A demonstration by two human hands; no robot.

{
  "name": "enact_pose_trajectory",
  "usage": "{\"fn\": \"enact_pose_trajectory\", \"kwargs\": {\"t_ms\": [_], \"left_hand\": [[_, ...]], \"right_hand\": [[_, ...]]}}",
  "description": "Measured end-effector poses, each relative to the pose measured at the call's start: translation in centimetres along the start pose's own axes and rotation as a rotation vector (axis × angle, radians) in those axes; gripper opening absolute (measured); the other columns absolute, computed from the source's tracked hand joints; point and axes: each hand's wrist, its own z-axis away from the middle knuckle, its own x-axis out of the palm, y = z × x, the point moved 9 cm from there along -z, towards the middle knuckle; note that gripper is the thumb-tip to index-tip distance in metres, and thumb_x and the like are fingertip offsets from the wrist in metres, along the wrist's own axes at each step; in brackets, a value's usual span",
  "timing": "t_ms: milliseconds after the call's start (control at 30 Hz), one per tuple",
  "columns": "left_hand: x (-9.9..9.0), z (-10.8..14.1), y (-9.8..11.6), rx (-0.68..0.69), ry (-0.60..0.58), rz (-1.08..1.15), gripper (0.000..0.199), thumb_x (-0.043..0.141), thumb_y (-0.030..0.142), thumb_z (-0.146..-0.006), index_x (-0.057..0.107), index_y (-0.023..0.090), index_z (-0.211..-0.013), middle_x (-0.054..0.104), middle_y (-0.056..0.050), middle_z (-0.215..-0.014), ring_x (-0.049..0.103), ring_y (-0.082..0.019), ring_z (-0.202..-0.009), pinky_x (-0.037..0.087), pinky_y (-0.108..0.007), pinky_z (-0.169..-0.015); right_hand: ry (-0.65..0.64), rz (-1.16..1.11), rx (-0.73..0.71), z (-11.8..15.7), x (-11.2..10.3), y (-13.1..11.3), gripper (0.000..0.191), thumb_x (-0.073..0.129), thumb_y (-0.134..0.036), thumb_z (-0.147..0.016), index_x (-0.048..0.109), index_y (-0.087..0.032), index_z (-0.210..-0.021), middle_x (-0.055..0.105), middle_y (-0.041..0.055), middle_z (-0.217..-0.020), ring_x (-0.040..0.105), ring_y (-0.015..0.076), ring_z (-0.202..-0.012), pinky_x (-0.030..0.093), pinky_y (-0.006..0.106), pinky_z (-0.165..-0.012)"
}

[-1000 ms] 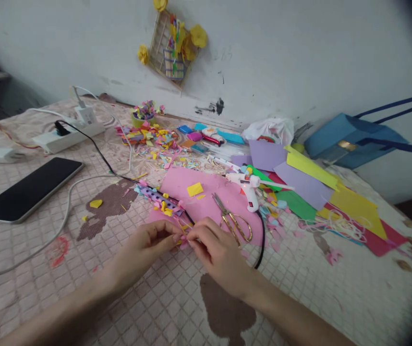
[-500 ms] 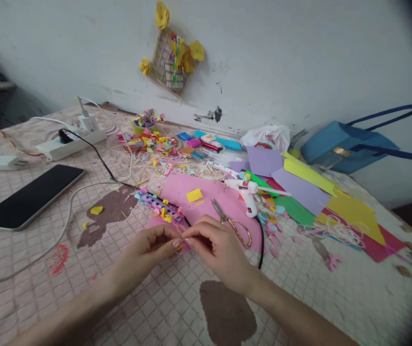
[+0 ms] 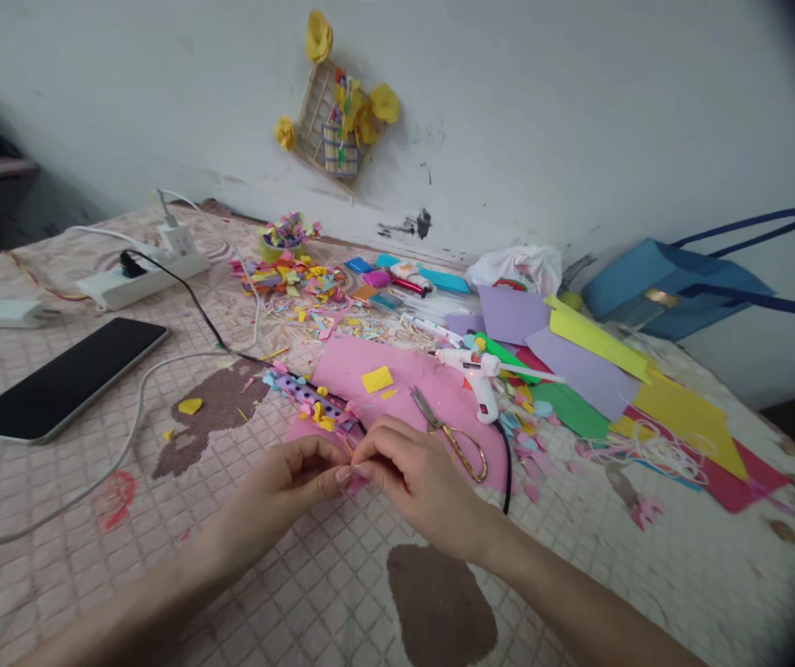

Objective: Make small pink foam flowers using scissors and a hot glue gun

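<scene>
My left hand and my right hand meet fingertip to fingertip, both closed in a pinch. Between them is a small pink paper piece, mostly hidden by the fingers. Just beyond lies a purple dotted strip trimmed with blue, yellow and pink bits. A pink sheet lies under a yellow paper square and gold-handled scissors, which rest right of my right hand. A white glue gun lies on its side farther right.
At left are a tablet-like black device and a white power strip with cables across the cloth. Behind are paper scraps and a small filled pot. Coloured sheets, white string and a blue bag occupy the right.
The view has shifted slightly, so the scene sits a little right and lower. Both hands stay pinched together; the yellow bit seen between the fingers before is now hidden.
</scene>
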Motion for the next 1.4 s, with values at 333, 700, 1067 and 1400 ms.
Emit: {"fn": "enact_pose_trajectory", "kwargs": {"t_ms": [333, 700, 1067, 1400], "left_hand": [[-0.3, 0.3, 0.2, -0.022, 0.018, 0.022, 0.014, 0.061, 0.03, -0.077, 0.063, 0.016, -0.08, 0.062, -0.001, -0.078, 0.055, -0.016, -0.075, 0.044, -0.027, -0.069], [-0.2, 0.1, 0.6, 0.03, -0.007, 0.036, 0.01, 0.061, 0.026, -0.077, 0.063, 0.016, -0.079, 0.062, 0.0, -0.078, 0.056, -0.015, -0.076, 0.044, -0.026, -0.071], [0.0, -0.1, -0.3, 0.044, -0.06, 0.14, 0.011, 0.061, 0.025, -0.078, 0.059, 0.015, -0.083, 0.057, 0.001, -0.073, 0.053, -0.012, -0.062, 0.044, -0.023, -0.055], [-0.3, 0.0, -0.2, 0.049, -0.04, 0.129, 0.012, 0.063, 0.024, -0.075, 0.059, 0.015, -0.081, 0.06, -0.001, -0.076, 0.058, -0.014, -0.065, 0.048, -0.026, -0.057]], "right_hand": [[0.142, -0.051, 0.072, 0.2, -1.1, 1.0, 0.011, 0.052, -0.009, -0.085, 0.056, -0.018, -0.081, 0.056, -0.0008, -0.079, 0.054, 0.0118, -0.074, 0.042, 0.023, -0.066], [0.007, -0.178, 0.115, 0.0, -0.4, 0.6, 0.009, 0.06, -0.01, -0.081, 0.065, -0.016, -0.078, 0.062, -0.002, -0.075, 0.056, 0.0092, -0.07, 0.042, 0.019, -0.063], [-0.037, -0.108, 0.111, -0.1, 0.1, 0.4, 0.011, 0.057, -0.006, -0.078, 0.057, -0.016, -0.073, 0.055, -0.0038, -0.071, 0.05, 0.0077, -0.064, 0.035, 0.018, -0.055], [-0.018, -0.143, 0.08, 0.0, 0.6, 0.2, 0.013, 0.054, -0.004, -0.077, 0.053, -0.016, -0.074, 0.049, -0.0044, -0.073, 0.046, 0.0062, -0.063, 0.034, 0.016, -0.055]]}}
